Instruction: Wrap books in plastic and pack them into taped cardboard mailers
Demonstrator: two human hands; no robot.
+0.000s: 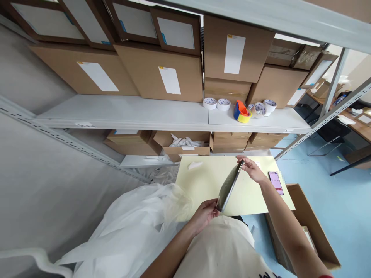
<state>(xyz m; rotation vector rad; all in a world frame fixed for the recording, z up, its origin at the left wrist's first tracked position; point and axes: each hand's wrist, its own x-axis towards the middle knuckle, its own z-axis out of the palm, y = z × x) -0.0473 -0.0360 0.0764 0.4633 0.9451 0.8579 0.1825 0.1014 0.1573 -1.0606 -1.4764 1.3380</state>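
A thin, dark, flat rectangular item (230, 187) is tilted up on edge between my hands, above the pale yellow tabletop (199, 181). It has a glossy face and light marks along its black edge; its exact kind I cannot make out. My left hand (204, 214) is closed on its near lower end. At the far upper end, the fingers of my right hand (251, 168) pinch it. A phone (276, 183) with a lit pink screen lies on the table to the right of my right hand. A small white piece (195, 165) lies near the far left.
White plastic sheeting (124, 231) bulges at the left. An open cardboard box (315, 224) stands on the floor at right. Ahead, the metal shelf (145, 112) bears large cartons (174, 73), several tape rolls (223, 104) and a tape dispenser (242, 112). Below sits an open carton (185, 148) of white pieces.
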